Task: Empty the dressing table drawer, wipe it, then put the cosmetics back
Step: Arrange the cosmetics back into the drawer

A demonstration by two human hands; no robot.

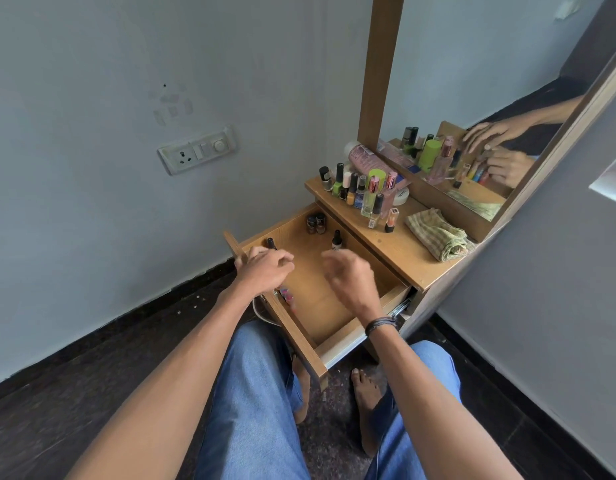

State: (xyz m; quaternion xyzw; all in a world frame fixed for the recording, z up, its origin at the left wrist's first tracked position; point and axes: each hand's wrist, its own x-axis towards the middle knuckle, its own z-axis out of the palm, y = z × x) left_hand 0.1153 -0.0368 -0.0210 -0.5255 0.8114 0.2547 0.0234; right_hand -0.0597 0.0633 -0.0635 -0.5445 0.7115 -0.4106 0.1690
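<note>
While the drawer (pixel 313 313) stands pulled out from under the dressing table top (pixel 400 254), we note that most of the cosmetics (pixel 363 190) stand crowded at the top's far left end, before the mirror (pixel 472 98). They include slim glass bottles, small bottles with dark caps, a lime-green cap and a flat white tin. A folded checked cloth (pixel 436 233) lies apart to their right on the wood. Inside the drawer we record two small dark jars (pixel 315 224) at the back, one dark-capped bottle (pixel 336 240) upright near them, a black-capped item (pixel 272 243) by the left wall and pink items (pixel 287 296) low against that wall. The pink items are partly hidden by the left hand (pixel 265 268). That hand hovers over the left wall with fingers curled downward; we cannot tell whether it holds anything. The right hand (pixel 348 278), blurred, hangs above the drawer's middle, fingers loosely bent, nothing seen in it. Drawer and top are matt, honey-coloured, wood-grained board
</note>
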